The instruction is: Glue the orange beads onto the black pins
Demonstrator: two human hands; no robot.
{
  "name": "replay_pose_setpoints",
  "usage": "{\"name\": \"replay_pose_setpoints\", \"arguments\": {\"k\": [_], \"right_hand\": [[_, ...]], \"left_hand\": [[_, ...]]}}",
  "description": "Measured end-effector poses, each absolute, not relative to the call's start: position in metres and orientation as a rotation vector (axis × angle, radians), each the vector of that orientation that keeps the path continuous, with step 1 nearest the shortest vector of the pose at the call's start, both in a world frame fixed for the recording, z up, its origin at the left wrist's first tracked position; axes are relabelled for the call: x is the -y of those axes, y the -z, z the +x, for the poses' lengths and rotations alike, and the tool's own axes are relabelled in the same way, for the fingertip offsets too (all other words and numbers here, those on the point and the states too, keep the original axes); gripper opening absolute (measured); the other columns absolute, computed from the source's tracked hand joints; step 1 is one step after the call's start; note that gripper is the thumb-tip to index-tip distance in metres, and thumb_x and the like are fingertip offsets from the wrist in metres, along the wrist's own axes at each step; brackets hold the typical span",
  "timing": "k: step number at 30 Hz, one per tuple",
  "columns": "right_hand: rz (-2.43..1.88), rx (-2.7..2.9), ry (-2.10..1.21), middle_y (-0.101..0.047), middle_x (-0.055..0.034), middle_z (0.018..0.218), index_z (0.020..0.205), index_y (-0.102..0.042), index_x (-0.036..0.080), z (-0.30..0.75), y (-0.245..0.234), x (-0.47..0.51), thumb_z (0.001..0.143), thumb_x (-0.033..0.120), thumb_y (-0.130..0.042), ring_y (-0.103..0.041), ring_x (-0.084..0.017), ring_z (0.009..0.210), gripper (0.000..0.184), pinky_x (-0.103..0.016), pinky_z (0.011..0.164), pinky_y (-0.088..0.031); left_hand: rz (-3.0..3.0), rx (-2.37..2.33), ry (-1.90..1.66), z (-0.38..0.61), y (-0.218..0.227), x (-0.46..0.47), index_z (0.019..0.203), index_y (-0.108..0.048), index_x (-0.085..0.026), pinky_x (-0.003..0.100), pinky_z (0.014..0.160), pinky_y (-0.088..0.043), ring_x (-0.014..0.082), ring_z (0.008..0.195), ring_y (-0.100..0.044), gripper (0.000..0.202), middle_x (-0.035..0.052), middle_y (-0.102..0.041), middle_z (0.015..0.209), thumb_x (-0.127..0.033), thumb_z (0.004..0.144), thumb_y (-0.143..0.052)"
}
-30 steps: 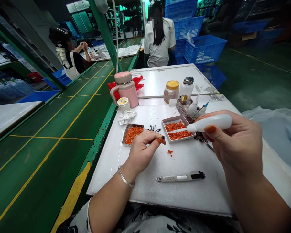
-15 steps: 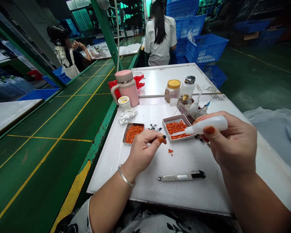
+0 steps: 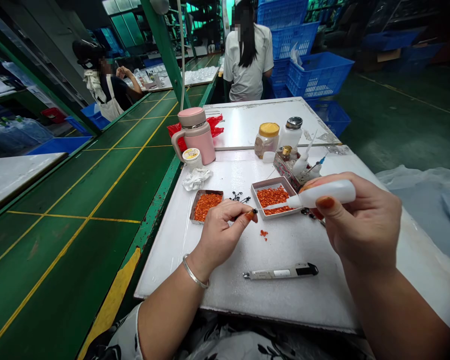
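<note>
Between the thumb and finger of my left hand [image 3: 222, 231] a small black piece [image 3: 255, 211] is pinched; its exact kind is too small to make out. My right hand [image 3: 363, 225] is closed around a white squeeze bottle [image 3: 332, 193], held sideways. The bottle's thin nozzle [image 3: 277, 205] points left, its tip at or very near the black piece. Behind the nozzle lies a shallow box [image 3: 281, 215] of small orange pieces [image 3: 272, 196]. A second box of orange bits [image 3: 207, 206] is left of my left hand. More black pieces [image 3: 238, 196] lie just beyond it.
A utility knife [image 3: 281, 272] lies near the front, with a few loose orange bits [image 3: 263, 234] beyond it. Farther back stand a pink mug [image 3: 202, 140], a yellow-lidded jar [image 3: 268, 137] and a box of bottles [image 3: 290, 167]. A green conveyor [image 3: 108, 195] runs along the left.
My right hand and the squeeze bottle have shifted very slightly right. My left hand holds almost still. Yellow lines on the conveyor have moved a little.
</note>
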State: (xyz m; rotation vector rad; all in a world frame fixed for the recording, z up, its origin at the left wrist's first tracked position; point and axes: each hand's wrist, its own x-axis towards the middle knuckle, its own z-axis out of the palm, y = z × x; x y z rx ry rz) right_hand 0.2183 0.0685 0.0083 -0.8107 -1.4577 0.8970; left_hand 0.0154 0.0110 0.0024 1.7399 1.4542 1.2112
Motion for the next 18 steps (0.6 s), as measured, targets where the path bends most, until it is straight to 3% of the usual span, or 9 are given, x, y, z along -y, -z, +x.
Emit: {"name": "replay_pose_setpoints", "arguments": {"k": [18], "right_hand": [[-0.827,1.465,-0.893,-0.067,-0.0061,0.082,0.083,-0.073,0.030,0.2183,-0.0111,-0.0664,0.079,0.047,-0.075,-0.054,-0.022,0.064,0.017,-0.038,0.052,-0.037]], "left_hand": [[1.742,-1.449,-1.213,0.0163,-0.0027,-0.0112,0.074,-0.070,-0.018,0.030,0.074,-0.043,0.0175,0.074,-0.059,0.022,0.0031,-0.070,0.075,-0.024,0.091,-0.058]]}}
